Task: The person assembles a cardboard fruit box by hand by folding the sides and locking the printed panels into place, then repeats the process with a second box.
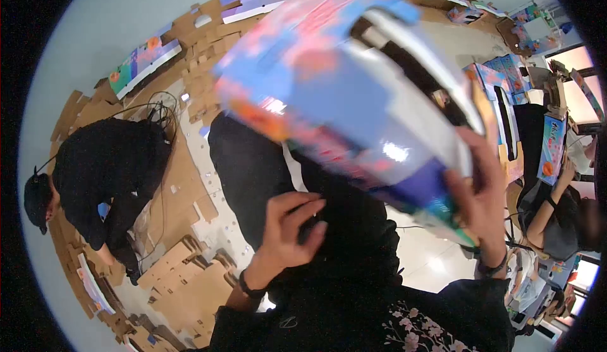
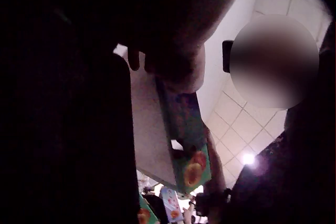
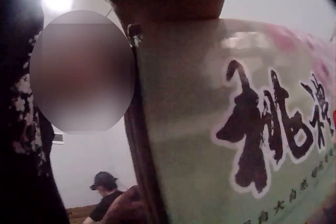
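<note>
Reaching out to the person's right, the right hand (image 1: pixel 484 206) grips the near end of a glossy peach-printed gift carton (image 1: pixel 341 93), its fingers bent over the pale edge. The left hand (image 1: pixel 288 232) is raised over the lap, loosely curled with the thumb apart from the fingers, grasping nothing that can be seen. Blurred in the head view, the carton slants up and away from the right hand, above the person's black trousers (image 1: pixel 246 175), with a long dark opening along its pale side. The left hand sits below it, apart from it in that view. On the right wrist camera, large dark brush characters stand on a pale green panel; the left wrist view is too dim for much detail. Around the person, brown cardboard pieces (image 1: pixel 190 282) cover parts of a pale tiled floor (image 1: pixel 436 267), and more printed cardboard (image 1: pixel 142 67) lies near the wall. At the head view's left, a person in a black cap (image 1: pixel 114 169) bends down; at the right, another person (image 1: pixel 559 225) has a hand beside a blue carton (image 1: pixel 553 146).
</note>
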Available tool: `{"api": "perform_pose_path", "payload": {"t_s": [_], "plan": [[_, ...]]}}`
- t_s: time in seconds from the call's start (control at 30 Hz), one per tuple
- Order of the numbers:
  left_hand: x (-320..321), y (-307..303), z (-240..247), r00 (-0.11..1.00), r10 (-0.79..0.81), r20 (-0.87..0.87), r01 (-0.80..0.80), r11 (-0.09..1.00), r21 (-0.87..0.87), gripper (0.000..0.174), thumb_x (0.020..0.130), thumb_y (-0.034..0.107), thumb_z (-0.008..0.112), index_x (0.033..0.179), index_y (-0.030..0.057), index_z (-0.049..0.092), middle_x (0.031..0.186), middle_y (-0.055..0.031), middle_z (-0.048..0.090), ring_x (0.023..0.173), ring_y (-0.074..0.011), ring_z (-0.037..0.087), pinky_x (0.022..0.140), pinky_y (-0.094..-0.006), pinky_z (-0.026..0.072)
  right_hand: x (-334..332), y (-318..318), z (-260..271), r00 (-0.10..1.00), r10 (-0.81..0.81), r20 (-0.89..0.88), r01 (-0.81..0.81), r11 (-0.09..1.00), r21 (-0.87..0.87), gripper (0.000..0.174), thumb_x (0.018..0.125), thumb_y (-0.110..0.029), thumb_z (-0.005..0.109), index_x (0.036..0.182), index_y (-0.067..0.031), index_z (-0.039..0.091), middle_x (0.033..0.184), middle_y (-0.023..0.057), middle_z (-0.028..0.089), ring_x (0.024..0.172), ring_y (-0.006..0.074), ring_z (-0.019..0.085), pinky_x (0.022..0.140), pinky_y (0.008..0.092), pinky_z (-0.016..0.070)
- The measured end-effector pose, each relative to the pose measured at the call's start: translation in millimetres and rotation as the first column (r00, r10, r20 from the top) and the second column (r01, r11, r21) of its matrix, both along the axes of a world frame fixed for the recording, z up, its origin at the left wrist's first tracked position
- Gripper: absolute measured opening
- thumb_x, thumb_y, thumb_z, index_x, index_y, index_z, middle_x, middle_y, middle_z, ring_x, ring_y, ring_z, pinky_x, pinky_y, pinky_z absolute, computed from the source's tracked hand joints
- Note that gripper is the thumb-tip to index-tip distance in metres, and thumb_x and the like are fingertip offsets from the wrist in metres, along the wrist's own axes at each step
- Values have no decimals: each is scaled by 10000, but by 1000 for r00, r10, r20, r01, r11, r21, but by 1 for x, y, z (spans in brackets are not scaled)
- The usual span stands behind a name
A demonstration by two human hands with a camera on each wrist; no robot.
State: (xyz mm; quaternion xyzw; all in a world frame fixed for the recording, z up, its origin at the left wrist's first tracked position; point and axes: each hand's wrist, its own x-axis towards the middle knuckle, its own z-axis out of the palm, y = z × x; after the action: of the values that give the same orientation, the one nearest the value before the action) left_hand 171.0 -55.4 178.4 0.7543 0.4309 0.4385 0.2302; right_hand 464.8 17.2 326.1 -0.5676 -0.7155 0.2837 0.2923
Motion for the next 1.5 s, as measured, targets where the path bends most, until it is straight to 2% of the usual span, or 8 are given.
{"api": "perform_pose_path", "payload": {"t_s": [0.13,0.4,0.5,0.77,0.93,1.03,1.2,1.5], "plan": [[-6,0,-8,870,248,427,-199,967,-157,250,803,-70,622,1041,5,629,1085,-160,620,928,-278,629,845,-337,514,91,24,19,969,-248,17,237,941,241,388,1023,-171,548,1359,24,531,1292,112,596,1204,192,554,1055,317,405],[-6,8,-12,977,88,194,-74,994,-76,298,719,-121,645,958,56,658,976,-81,688,859,-263,672,761,-364,541,349,93,-2,607,-510,610,265,853,450,468,1044,-333,502,1330,28,587,1321,203,621,1201,266,596,1022,349,427],[-6,8,-14,976,65,206,-57,997,-45,310,705,-121,647,950,67,670,973,-87,693,854,-260,684,749,-365,546,400,99,-38,642,-647,411,576,761,298,481,1036,-371,514,1296,21,614,1247,203,659,1147,279,623,981,375,451],[-2,14,-13,989,44,145,-39,999,-33,272,686,-64,681,906,92,713,970,-38,698,827,-214,683,712,-341,559,514,122,-67,557,-546,626,455,831,320,500,1029,-393,533,1257,42,625,1176,169,684,1080,274,629,956,369,464],[-4,16,-18,998,11,67,-9,1000,-27,239,714,-23,685,916,96,729,981,-39,699,807,-200,687,696,-325,558,252,119,-36,751,-616,235,364,684,632,352,1024,-250,550,1213,34,635,1155,143,671,1048,241,626,934,355,481],[-9,18,-16,999,-35,20,35,999,-28,239,736,4,684,953,89,737,1007,-41,704,808,-192,688,689,-324,559,116,123,-104,960,-206,188,160,959,235,107,961,-55,559,993,4,642,991,48,638,922,149,576,889,287,458],[-24,14,-19,995,-86,40,88,995,-51,213,816,91,758,1019,30,737,1036,-104,702,792,-189,699,690,-304,571,18,173,-301,982,100,-159,-156,905,-396,255,1012,-138,559,1224,-7,607,1057,89,699,951,178,673,844,317,541],[-22,-2,-23,988,-35,-153,21,996,-91,268,818,216,726,1068,123,755,1065,-41,728,867,-151,702,696,-252,539,-37,238,-543,721,-490,-490,-215,514,-830,606,958,-413,622,1375,-15,436,1321,230,552,1182,333,579,1011,437,477]]}}
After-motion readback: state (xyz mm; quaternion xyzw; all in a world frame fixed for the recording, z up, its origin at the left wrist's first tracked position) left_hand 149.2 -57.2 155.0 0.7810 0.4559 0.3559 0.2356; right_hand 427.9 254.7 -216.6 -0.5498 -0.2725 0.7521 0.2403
